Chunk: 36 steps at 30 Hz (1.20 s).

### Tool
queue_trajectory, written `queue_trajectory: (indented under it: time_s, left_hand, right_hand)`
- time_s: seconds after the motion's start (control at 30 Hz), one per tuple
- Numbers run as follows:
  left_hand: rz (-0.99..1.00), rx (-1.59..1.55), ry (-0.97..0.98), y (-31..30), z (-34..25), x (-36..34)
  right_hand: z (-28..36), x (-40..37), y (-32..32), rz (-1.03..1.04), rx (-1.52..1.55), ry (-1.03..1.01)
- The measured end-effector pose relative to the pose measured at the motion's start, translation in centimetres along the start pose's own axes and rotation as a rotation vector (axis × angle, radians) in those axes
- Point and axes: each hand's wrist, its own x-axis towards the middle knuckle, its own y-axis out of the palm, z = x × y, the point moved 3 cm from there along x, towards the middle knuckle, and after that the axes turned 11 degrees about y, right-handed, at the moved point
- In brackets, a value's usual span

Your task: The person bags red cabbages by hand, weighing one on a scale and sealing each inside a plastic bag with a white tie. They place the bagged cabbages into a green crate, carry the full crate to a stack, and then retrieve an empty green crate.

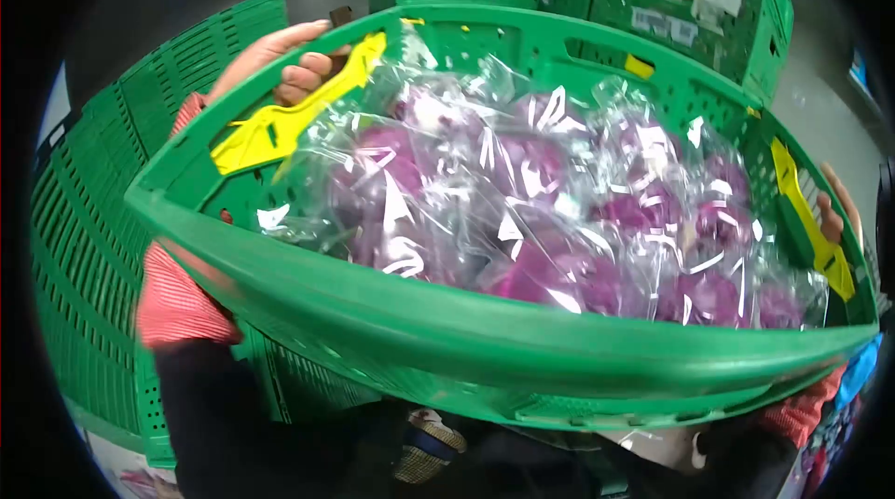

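Note:
A green plastic crate [392, 299] spans the view in front of my body, tilted so its inside shows. It is filled with round purple vegetables in clear plastic wrap [541, 164], which look like red cabbages. My left hand [294, 70] grips the crate's left end, its fingers curled through the handle opening beside a yellow handle piece [289, 122]. At the right end, my right hand [832, 212] is closed round the handle by another yellow piece [811, 219]. The crate's wall hides part of each hand.
Stacked green crates [671, 5] with yellow handles and paper labels stand beyond the far rim. More green crates [93, 247] are on the left. Below the held crate, a shoe [431, 448] shows on the floor.

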Motion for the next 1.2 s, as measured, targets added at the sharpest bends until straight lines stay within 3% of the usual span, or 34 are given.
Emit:
queue_trajectory:
  time_s: [0.13, 0.2, 0.33, 0.5, 0.6, 0.67, 0.73, 0.87, 0.9, 0.97, 1.0, 1.07, 1.1, 1.17, 1.2]
  left_hand:
    - [0.019, 0.02, 0.15, -0.2, -1.4, 1.5]
    - [-0.041, 0.132, 0.255, 0.6, -2.0, 2.2]
    - [0.03, 0.156, 0.181, -1.8, -5.4, 4.8]
    - [-0.04, 0.149, 0.123, -3.6, -7.5, 9.6]
    - [0.064, 0.42, 0.171, -6.5, -9.5, 14.7]
    - [0.175, 0.396, 0.212, -10.9, -10.0, 19.7]
    - [0.209, 0.427, 0.146, -10.0, -9.8, 21.6]
    - [0.4, 0.338, -0.056, -10.9, -10.0, 26.2]
    - [0.314, 0.322, -0.058, -10.9, -9.1, 26.7]
    - [0.351, 0.418, -0.069, -12.3, -7.9, 30.3]
    - [0.315, 0.537, -0.031, -12.2, -7.5, 31.4]
    - [0.349, 0.338, -0.16, -15.9, -5.2, 36.5]
    - [0.349, 0.294, -0.115, -16.1, -4.8, 36.8]
    - [0.482, 0.499, 0.129, -16.7, -5.2, 37.5]
    - [0.547, 0.578, 0.232, -16.6, -5.4, 36.8]
  right_hand:
    - [0.6, -0.5, -3.8, 0.12, 0.062, 0.042]
    - [-0.1, 0.0, -4.7, 0.009, 0.206, 0.039]
    - [0.1, -0.3, -3.2, -0.066, 0.236, 0.113]
    - [1.6, -4.0, 6.0, -0.331, 0.421, 0.081]
    - [0.1, -4.1, 4.7, -0.541, 0.52, 0.069]
    - [0.6, -4.0, 6.8, -0.551, 0.402, 0.04]
    - [0.5, -3.3, 5.7, -0.467, 0.374, 0.083]
    - [0.7, -4.1, 5.7, -0.73, 0.267, 0.043]
    - [0.9, -3.7, 7.1, -0.8, 0.215, 0.032]
    - [1.2, -2.6, 5.9, -0.388, 0.098, 0.235]
    - [0.4, -2.1, 5.9, -0.512, 0.126, 0.164]
    - [0.9, -1.1, 7.3, -0.501, 0.152, 0.153]
    - [1.1, -1.1, 7.8, -0.415, 0.098, 0.126]
    - [0.9, -2.1, 6.7, -0.509, -0.148, 0.004]
    - [1.4, -2.5, 6.2, -0.514, -0.523, -0.107]
